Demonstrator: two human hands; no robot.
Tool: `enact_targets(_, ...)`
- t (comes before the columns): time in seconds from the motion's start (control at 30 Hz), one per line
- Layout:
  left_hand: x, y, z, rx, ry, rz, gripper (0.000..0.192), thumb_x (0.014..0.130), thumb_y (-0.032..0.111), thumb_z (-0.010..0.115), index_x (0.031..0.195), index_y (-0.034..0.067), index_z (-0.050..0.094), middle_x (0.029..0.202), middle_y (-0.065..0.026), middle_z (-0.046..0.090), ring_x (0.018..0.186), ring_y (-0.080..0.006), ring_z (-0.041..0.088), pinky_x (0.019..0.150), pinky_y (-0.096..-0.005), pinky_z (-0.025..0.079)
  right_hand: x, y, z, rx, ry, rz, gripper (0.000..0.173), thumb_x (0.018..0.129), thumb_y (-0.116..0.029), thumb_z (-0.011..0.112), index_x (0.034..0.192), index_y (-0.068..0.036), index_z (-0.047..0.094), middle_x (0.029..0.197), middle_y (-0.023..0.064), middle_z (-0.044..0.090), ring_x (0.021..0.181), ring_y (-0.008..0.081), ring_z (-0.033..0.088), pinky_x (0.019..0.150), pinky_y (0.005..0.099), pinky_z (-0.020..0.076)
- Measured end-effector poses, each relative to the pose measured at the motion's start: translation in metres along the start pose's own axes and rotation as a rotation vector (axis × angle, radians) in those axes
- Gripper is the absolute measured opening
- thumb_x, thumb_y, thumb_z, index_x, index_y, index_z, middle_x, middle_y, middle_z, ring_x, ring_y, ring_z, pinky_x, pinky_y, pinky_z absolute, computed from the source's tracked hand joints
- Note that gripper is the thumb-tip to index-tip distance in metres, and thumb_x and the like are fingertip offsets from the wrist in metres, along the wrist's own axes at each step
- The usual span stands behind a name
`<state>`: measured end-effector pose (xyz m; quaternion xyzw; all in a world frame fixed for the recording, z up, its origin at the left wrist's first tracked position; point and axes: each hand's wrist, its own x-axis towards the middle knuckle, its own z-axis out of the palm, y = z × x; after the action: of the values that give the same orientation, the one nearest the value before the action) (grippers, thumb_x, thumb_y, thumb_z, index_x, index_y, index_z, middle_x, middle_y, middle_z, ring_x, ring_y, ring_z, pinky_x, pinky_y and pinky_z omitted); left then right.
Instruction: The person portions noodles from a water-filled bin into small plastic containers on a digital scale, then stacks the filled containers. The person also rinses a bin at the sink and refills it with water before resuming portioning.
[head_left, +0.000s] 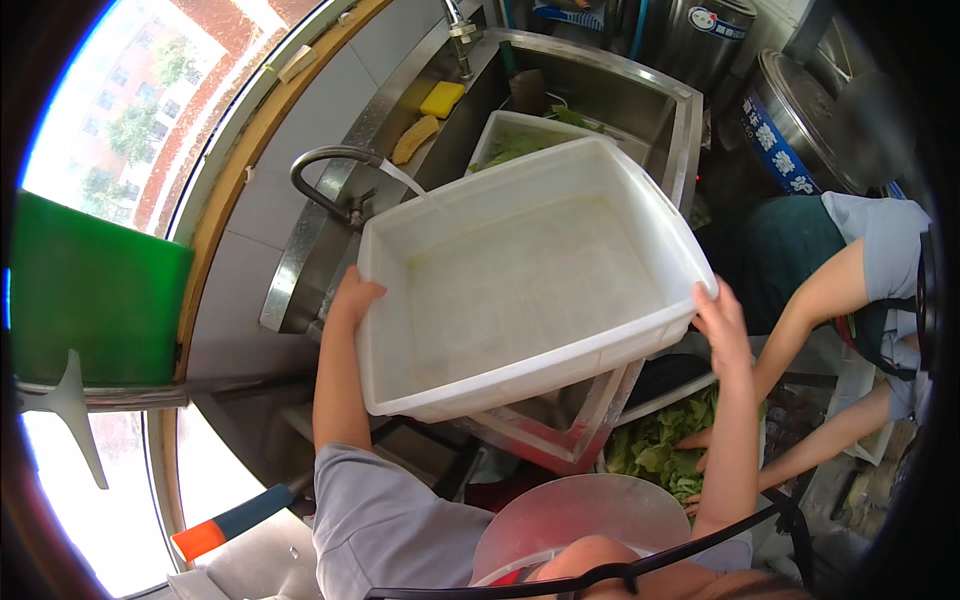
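Note:
A large white plastic tub (525, 277) is tilted over the stainless steel sink, held at both ends. My left hand (355, 296) grips its left rim, thumb over the edge. At the right end, my right hand (721, 322) holds the rim near the corner. From a curved metal faucet (330, 154), water (405, 178) runs into the tub, whose bottom looks wet, with faint yellowish marks. Behind it, a smaller white container (517, 127) with leafy greens (525, 146) sits in the sink.
A yellow sponge (442, 99) and a tan scrubber (415, 140) lie on the sink ledge. At right, a co-worker's hands (697, 446) are in leafy vegetables (660, 450). Metal drums (795, 120) stand behind. An orange-and-blue handle (232, 521) is at lower left.

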<state>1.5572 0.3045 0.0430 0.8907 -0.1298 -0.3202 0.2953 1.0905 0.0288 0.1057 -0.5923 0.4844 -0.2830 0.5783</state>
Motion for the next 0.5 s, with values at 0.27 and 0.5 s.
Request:
enact_targets(0.27,-0.037,-0.011,0.001,-0.187,0.178,0.072,0.055,0.076,0.012,0.068,0.124,-0.007,0.049,0.111,-0.0236,0.064,0.097,-0.0322,0.066,0.083,-0.0403,0.054,0.047,0.029,0.022,0.39,0.1,0.228,0.048,0.083,-0.015,0.058,0.128,0.0,0.055,0.113,0.0055,0.062,0.104,0.0151,0.056,0.093,0.0292,0.0422)
enact_targets(0.5,-0.054,0.025,-0.006,0.653,0.207,-0.229,0.065,0.078,0.026,0.076,0.129,-0.005,0.048,0.12,-0.0229,0.063,0.105,-0.0373,0.064,0.091,-0.0474,0.051,0.073,0.026,0.033,0.252,0.057,0.252,0.028,0.075,-0.01,0.06,0.1,0.001,0.063,0.091,0.0047,0.062,0.086,0.014,0.055,0.08,0.029,0.0435)
